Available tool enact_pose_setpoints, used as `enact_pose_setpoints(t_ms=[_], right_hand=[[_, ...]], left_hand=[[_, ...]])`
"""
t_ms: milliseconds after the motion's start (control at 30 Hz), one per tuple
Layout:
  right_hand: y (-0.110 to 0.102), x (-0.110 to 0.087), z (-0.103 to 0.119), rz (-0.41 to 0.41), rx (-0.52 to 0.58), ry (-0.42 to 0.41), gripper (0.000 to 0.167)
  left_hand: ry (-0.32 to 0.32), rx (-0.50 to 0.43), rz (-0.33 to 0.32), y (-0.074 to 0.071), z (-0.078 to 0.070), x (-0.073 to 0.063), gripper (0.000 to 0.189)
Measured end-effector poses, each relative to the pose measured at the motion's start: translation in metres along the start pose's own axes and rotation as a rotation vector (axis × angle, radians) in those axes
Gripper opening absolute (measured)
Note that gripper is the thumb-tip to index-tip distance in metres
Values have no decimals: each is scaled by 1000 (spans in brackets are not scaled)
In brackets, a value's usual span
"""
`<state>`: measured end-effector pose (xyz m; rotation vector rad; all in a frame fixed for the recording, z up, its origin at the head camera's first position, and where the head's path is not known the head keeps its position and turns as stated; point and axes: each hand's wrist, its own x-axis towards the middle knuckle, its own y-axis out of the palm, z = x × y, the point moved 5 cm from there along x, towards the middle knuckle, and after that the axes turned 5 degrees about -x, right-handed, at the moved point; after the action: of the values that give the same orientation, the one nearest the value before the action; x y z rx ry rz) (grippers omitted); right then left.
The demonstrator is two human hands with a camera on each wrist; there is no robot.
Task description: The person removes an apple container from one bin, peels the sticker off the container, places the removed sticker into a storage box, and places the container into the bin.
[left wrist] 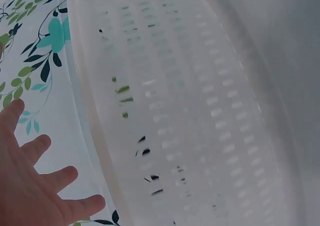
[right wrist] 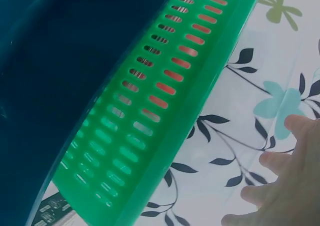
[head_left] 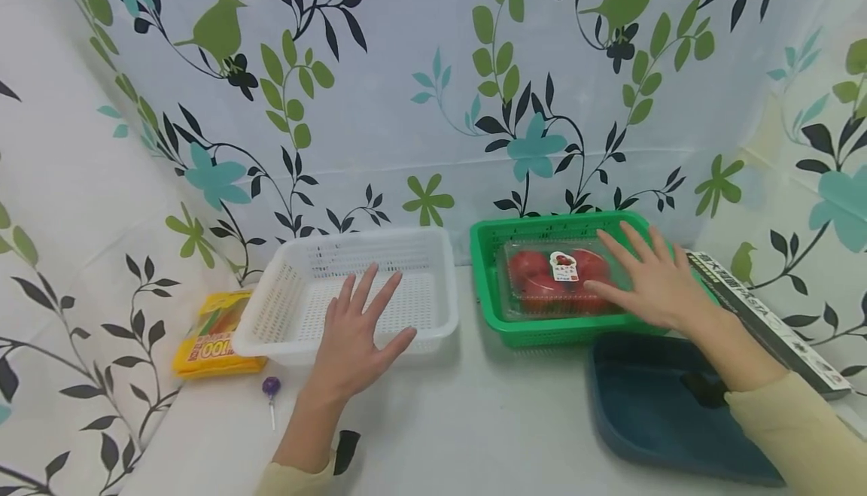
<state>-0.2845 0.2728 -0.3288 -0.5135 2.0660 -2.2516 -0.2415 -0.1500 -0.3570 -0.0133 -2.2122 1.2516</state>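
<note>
My left hand (head_left: 355, 349), fingers spread, hovers over the front of a white slotted basket (head_left: 284, 327); nothing is in its grasp. In the left wrist view its fingers (left wrist: 62, 178) stand beside the basket's side wall (left wrist: 185, 110). Over the right end of a green basket (head_left: 488, 285) my right hand (head_left: 653, 285) is held with fingers apart, also holding nothing. Inside that basket lies a clear plastic box of tomatoes (head_left: 535, 304) with a white label. The right wrist view shows the green slotted wall (right wrist: 165, 88) and my right fingers (right wrist: 277, 163) beyond it.
A dark blue tray (head_left: 650, 413) sits in front of the green basket at right, partly under my right forearm. Behind it leans a long black pasta box (head_left: 772, 323). At left are a yellow packet (head_left: 220, 338) and a purple lollipop (head_left: 271, 387). Patterned cloth (head_left: 406, 104) hangs behind.
</note>
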Motion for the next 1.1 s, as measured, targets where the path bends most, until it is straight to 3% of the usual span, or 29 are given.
enact_pose_setpoints(t_ms=[300, 567, 833, 1100], right_hand=[[3, 12, -15, 96, 48, 29, 94], [2, 23, -28, 205, 213, 60, 98], [2, 31, -31, 304, 366, 79, 103], [10, 37, -37, 372, 462, 133, 103]], left_hand=[[77, -181, -14, 25, -29, 16, 74], [116, -325, -16, 43, -49, 23, 72], [62, -496, -5, 58, -65, 27, 68], [-8, -577, 26, 73, -81, 31, 63]])
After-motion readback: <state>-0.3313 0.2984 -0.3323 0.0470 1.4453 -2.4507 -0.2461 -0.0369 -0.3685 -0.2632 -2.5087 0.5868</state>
